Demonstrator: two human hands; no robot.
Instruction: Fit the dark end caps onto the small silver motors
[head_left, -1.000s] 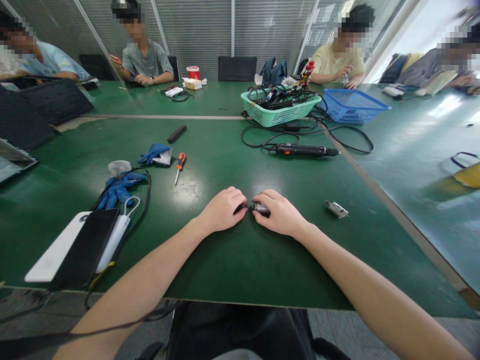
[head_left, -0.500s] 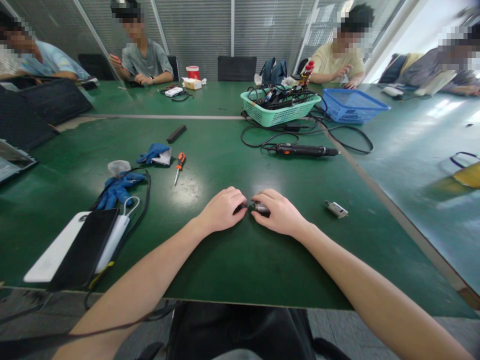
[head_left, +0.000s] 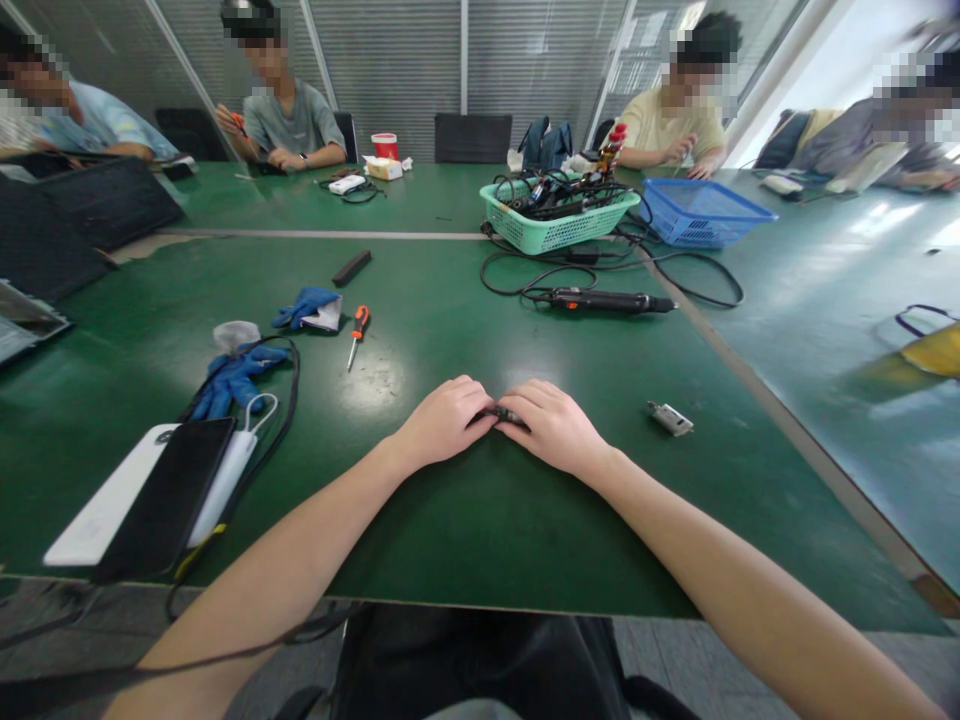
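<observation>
Orange-handled screwdriver (head_left: 360, 322) as reference, lying on the green surface (head_left: 510, 540), tip toward the person. Sides are as the person sees them.

The dark part (head_left: 507, 414) in work: right of the screwdriver and nearer the person. Small, stubby, dull metallic glint along it. Fingers cover most of it, so I can't make out full shape from here, or whether it's one piece or two.

Left hand (head_left: 450, 415): right of and nearer than the screwdriver, thumb and forefinger pinched at the part's left end. Right hand (head_left: 551, 420): farther right of the screwdriver, fingers curled over the other end, thumb under, gripping it. Fingertips of the two nearly meet.

Others: silvery component (head_left: 671, 418), pale face with dark slots, well right of the screwdriver. Black power tool (head_left: 611, 301), corded, also right of it, slightly farther back. Crumpled blue glove (head_left: 313, 305) just left of it.
</observation>
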